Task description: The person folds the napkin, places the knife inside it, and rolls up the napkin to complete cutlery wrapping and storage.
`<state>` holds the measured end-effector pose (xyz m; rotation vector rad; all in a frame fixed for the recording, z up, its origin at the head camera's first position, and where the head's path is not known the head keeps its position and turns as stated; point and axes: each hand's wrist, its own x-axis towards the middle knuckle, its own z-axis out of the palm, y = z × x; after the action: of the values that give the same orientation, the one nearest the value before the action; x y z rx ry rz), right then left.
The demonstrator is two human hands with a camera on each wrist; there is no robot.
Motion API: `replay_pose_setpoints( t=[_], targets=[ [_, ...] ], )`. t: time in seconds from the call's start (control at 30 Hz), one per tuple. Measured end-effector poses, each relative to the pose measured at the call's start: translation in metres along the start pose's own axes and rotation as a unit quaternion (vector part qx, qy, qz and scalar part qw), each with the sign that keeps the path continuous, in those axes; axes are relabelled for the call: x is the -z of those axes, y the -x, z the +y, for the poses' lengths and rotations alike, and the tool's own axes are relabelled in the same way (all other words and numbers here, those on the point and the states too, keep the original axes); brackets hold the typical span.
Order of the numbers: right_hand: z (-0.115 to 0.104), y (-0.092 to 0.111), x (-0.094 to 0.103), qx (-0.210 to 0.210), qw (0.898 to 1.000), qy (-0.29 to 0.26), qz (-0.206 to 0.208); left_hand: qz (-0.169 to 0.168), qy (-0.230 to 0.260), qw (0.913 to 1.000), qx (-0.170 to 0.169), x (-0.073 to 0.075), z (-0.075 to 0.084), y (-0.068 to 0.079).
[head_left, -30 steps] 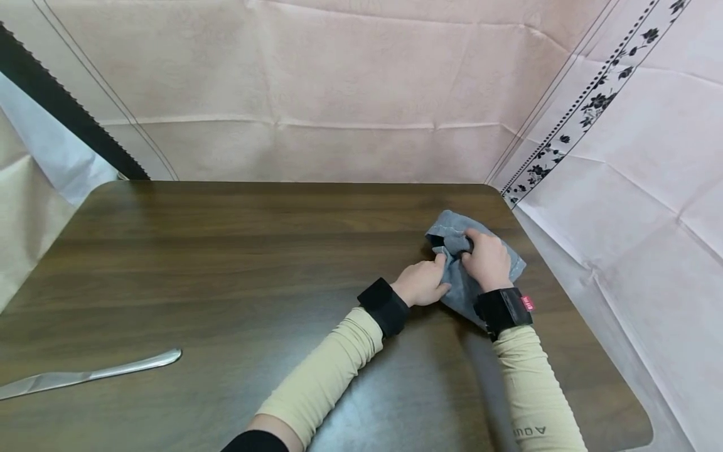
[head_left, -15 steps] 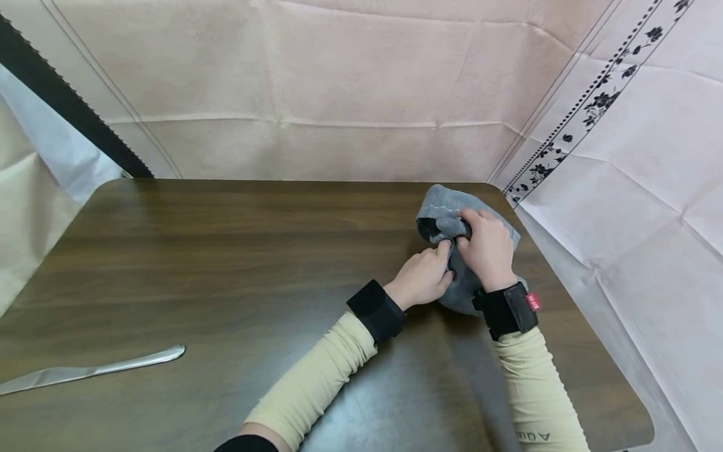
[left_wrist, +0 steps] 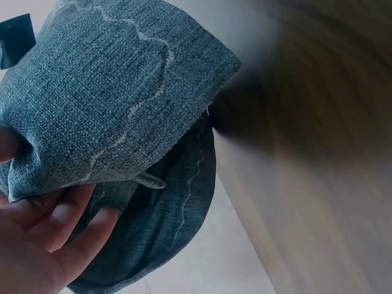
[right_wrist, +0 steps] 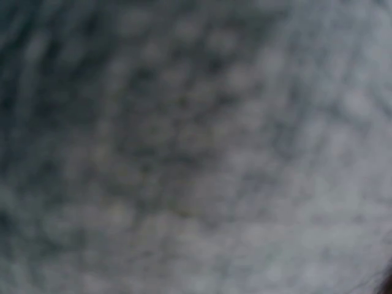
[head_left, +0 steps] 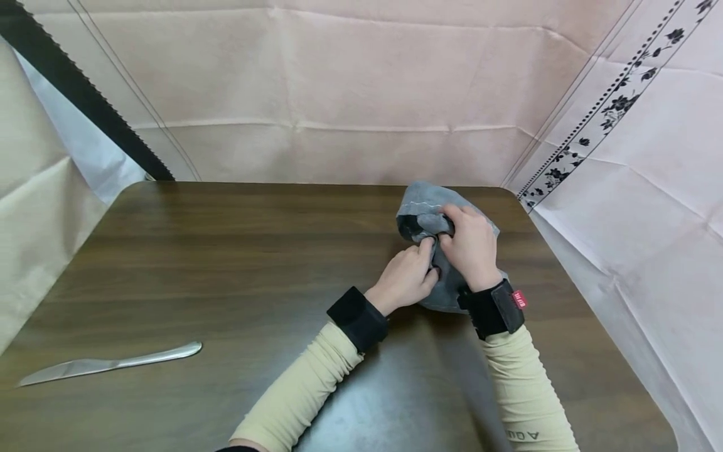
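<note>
Cloth pouch (head_left: pixel 423 196) between pinching fingers (left_wrist: pixel 86 244) of left hand (head_left: pixel 403 276) and right hand (head_left: pixel 472 248), seemingly part-opened, unfinished; table knife (head_left: pixel 113 363) left of fingers, untouched

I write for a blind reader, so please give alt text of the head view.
A person's left hand and right hand hold a blue-grey cloth near the far right corner of a brown table. A silver knife lies on the left.

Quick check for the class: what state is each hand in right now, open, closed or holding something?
Left hand: holding, pinching the blue-grey cloth between thumb and fingers.
Right hand: holding a fold of the same cloth.
</note>
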<state>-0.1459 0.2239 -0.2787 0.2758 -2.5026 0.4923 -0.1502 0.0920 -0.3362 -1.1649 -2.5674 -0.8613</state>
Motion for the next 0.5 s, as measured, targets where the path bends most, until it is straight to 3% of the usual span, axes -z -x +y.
replay_pose_setpoints(
  t=[0.27, 0.5],
  targets=[
    [-0.024, -0.010, -0.017, 0.016, 0.999, -0.032, -0.014, 0.035, 0.041, 0.9982, 0.028, 0.015, -0.016, 0.019],
    [-0.051, -0.019, -0.033, 0.041, 0.996, -0.073, -0.016, 0.083, 0.039, 0.9943, 0.053, 0.037, -0.031, 0.038]
  ],
)
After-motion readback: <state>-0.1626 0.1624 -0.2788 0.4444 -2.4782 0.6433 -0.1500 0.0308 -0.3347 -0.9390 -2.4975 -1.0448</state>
